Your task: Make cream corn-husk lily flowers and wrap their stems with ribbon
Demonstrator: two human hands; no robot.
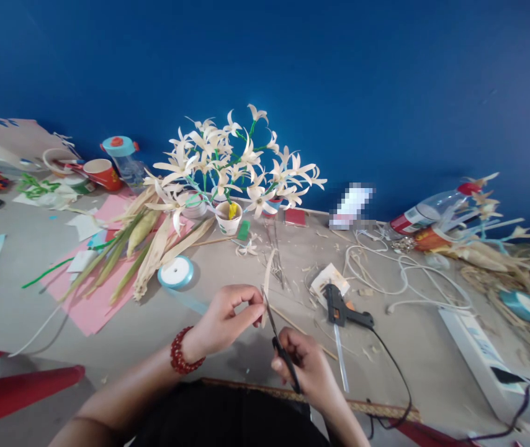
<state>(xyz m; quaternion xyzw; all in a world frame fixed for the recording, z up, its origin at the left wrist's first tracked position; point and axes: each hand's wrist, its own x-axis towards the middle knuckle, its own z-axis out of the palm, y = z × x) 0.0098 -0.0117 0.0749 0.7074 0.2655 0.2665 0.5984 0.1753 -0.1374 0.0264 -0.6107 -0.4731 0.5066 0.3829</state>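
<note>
My left hand [232,316], with a red bead bracelet at the wrist, pinches a narrow strip of pale corn husk [269,276] that stands upright from the fingertips. Black-handled scissors [283,355] are in my right hand [305,366], fingers wrapped round the handles. Their blades point up and away, touching or very close to the strip beside my left fingertips; whether they are cutting it I cannot tell. Beyond both hands, white husk flowers [228,155] on green stems stand in small cups, one a white paper cup [228,217].
A black glue gun [339,307] with its cord lies right of my hands. To the left are a ribbon spool [175,272] and corn husks [141,248] on pink paper [89,313]. A plastic bottle [427,211], white cord [404,273] and a power strip [474,360] sit at the right.
</note>
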